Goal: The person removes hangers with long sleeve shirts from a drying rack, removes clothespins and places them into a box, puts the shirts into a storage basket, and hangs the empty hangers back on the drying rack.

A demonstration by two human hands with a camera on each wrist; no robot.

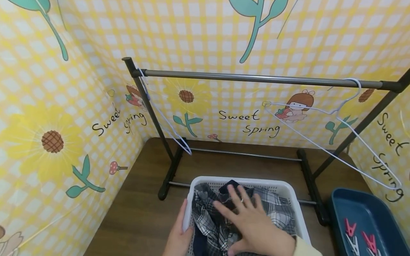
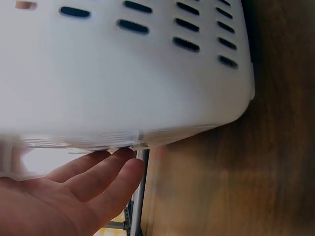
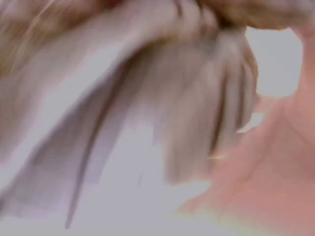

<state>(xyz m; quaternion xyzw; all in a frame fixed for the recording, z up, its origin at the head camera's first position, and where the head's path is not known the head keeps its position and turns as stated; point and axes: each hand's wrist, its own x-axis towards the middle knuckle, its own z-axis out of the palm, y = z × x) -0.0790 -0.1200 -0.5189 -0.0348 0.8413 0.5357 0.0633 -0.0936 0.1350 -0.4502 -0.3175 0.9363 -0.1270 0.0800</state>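
A white plastic basket (image 1: 289, 190) with slotted walls holds crumpled grey plaid cloth (image 1: 205, 213) and some dark navy cloth (image 1: 200, 241). My left hand (image 1: 179, 231) is at the basket's left rim. In the left wrist view its fingers (image 2: 110, 184) lie nearly straight against the outside of the basket wall. Over the plaid cloth my right hand (image 1: 250, 222) spreads its fingers wide, palm down, with a ring on one finger. The right wrist view is blurred, showing pale cloth folds (image 3: 197, 108) beside the palm (image 3: 266, 172).
Behind the basket stands a dark metal clothes rack (image 1: 240, 76). One white wire hanger (image 1: 307, 142) hangs at its right end, another hanger (image 1: 169, 124) at its left. A blue tray (image 1: 358, 202) with red and white clothespins (image 1: 350, 227) sits at right on the brown wooden table (image 1: 134, 199).
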